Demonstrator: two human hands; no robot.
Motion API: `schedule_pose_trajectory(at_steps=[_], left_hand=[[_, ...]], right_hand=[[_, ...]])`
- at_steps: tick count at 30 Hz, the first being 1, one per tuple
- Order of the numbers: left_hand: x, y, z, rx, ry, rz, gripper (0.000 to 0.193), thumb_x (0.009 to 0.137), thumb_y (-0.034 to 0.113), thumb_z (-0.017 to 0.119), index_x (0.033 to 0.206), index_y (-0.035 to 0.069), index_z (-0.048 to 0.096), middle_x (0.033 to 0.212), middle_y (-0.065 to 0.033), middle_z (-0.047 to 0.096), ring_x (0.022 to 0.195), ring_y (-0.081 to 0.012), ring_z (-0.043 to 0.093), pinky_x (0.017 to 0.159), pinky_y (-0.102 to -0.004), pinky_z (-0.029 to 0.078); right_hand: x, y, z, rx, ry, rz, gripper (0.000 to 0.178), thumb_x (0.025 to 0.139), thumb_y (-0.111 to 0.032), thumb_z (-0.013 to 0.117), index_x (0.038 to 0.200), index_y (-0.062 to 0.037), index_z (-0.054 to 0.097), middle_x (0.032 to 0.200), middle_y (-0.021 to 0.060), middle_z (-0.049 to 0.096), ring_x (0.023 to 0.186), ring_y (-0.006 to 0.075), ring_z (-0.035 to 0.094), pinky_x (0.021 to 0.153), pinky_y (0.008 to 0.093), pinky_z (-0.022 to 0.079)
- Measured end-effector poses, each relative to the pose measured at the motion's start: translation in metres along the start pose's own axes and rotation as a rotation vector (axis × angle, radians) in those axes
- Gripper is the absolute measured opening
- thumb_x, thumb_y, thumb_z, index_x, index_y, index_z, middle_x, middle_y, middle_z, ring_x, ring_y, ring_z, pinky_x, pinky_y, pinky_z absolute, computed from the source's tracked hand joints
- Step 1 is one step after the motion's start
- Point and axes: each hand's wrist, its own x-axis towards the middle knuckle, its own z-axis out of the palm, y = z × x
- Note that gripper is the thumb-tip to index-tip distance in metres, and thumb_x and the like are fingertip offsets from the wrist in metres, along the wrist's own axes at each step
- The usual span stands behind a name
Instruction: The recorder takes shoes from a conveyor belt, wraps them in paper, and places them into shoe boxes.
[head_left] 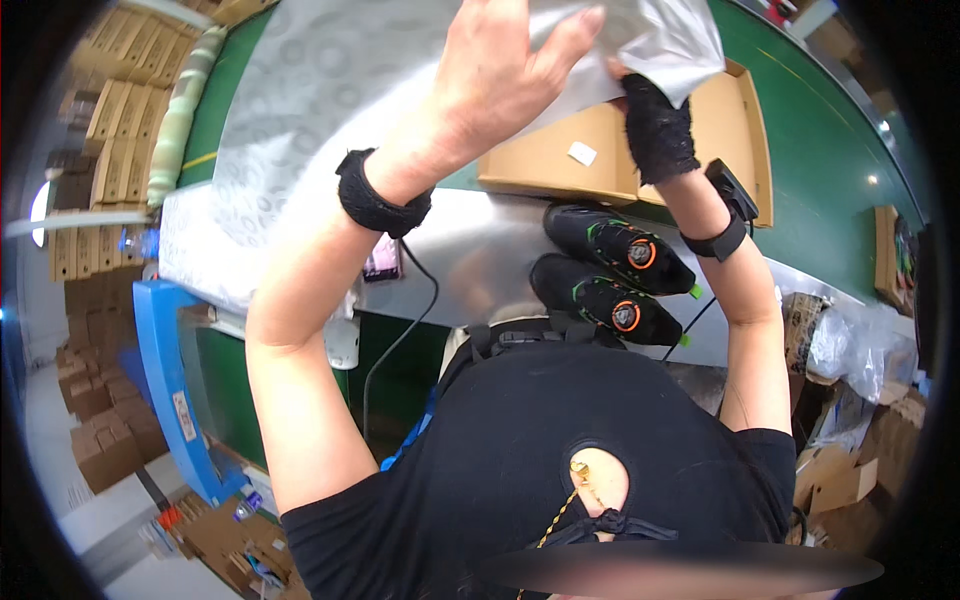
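A large, thin, silvery-grey wrapping sheet (300,90) with faint ring marks spreads across the far left and middle of the bench. My left hand (500,80) is over it, thumb stretched away from the palm; the other fingertips run out of the top of the picture. Wearing a black fingerless glove, my right hand (655,125) grips the sheet's right end, its fingers partly hidden by the folds. Beneath that hand lies an open cardboard box (540,165) with a small white packet (581,153) inside. Closer to me rest two black shoes (612,242) with green and orange details.
A dark cable (425,310) hangs over the bench's near edge. Left of me stands a blue frame (165,380), with stacked cartons (110,120) beyond. Clear plastic bags (860,345) and opened cartons (845,480) are at my right.
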Motion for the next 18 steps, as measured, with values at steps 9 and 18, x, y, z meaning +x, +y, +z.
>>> schedule_pose_trajectory(at_steps=[9,18], left_hand=[[-0.155,-0.036,0.059,0.246,-0.703,-0.368,0.062,0.079,0.044,0.054,0.124,0.005,0.039,0.13,-0.0235,0.031,0.124,-0.0374,0.025,0.093,-0.0611,0.02],[-0.239,-0.085,0.03,-0.413,-0.469,-1.435,0.083,0.071,0.048,0.065,0.123,-0.009,0.035,0.118,-0.0204,0.047,0.111,-0.0282,0.046,0.091,-0.04,0.037]], right_hand=[[0.071,0.053,-0.245,-0.47,0.869,-0.31,0.033,0.077,-0.024,0.059,0.095,0.0033,0.061,0.088,0.0148,0.063,0.081,0.0205,0.059,0.08,0.0306,0.045],[0.053,0.081,-0.43,0.171,1.101,0.149,0.033,0.081,-0.026,0.056,0.105,-0.0028,0.056,0.103,0.0136,0.059,0.095,0.0219,0.056,0.082,0.0316,0.045]])
